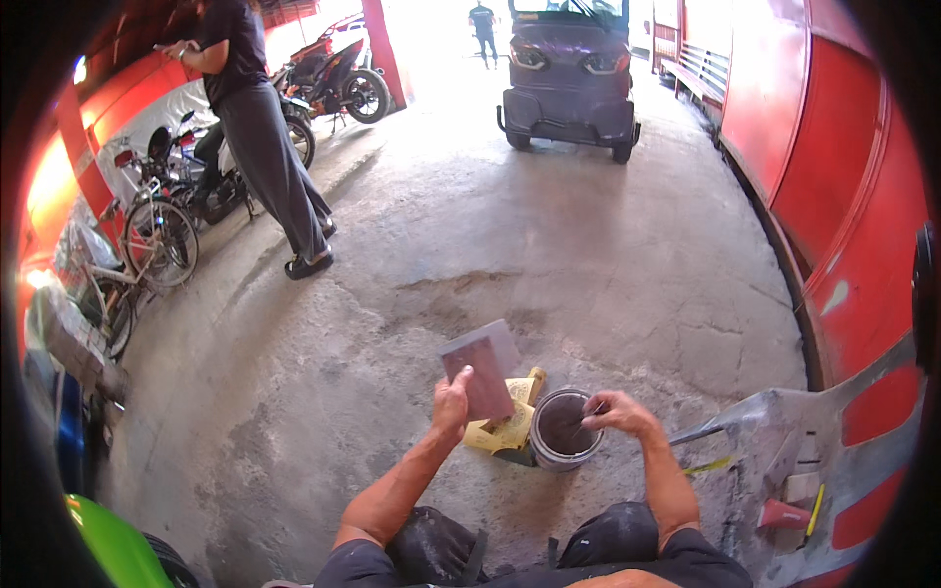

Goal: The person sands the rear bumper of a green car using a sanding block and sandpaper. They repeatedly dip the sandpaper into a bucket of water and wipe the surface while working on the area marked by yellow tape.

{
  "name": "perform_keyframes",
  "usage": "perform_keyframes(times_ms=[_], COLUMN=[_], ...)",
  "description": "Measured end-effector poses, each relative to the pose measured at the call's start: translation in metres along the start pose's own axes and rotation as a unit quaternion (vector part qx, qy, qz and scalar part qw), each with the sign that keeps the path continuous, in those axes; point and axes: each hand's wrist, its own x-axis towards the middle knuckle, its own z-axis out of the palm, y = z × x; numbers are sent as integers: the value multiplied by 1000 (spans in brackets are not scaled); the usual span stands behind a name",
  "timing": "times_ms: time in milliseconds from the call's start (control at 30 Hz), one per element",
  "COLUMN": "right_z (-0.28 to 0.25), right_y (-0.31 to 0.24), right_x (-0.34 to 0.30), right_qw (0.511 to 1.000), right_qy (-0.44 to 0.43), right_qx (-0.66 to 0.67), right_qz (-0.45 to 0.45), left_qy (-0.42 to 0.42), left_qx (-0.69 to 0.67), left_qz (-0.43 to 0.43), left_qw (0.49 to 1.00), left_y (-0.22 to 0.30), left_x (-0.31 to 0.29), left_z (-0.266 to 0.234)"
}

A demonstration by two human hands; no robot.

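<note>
My left hand (452, 400) pinches a flat grey board (480, 367) by its near-left edge; my right hand (616, 412) grips a thin stick over the small can (566, 429). Open concrete floor (510, 245) runs far ahead. The can sits just right of the board, red panel (853, 196) beyond.

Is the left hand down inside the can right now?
No, the left hand holds a flat board up above the floor, while the right hand is at the rim of the can.

Yellow crumpled packet (502, 431) (partly hidden) beside grey tin (565, 429)
</note>
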Motion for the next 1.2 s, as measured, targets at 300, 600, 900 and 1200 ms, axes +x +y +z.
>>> perform_keyframes(times_ms=[300, 600, 900, 1200], right_z=[32, 52, 63, 51], right_y=[-17, -22, -36, -15], right_x=[-3, 1, 1, 1], right_qw=[967, 953, 925, 900], right_qy=[180, 238, 271, 298], right_qx=[-178, -185, -236, -288], right_qz=[2, -10, -122, -135], left_qy=[-18, -22, 11, 58], left_qx=[-57, -35, -30, 58], left_qz=[-18, -26, -42, -16], left_qw=[998, 999, 999, 996], left_y=[14, -1, 21, -3], left_x=[-17, -19, -31, -9], left_z=[-9, -18, -11, -15])
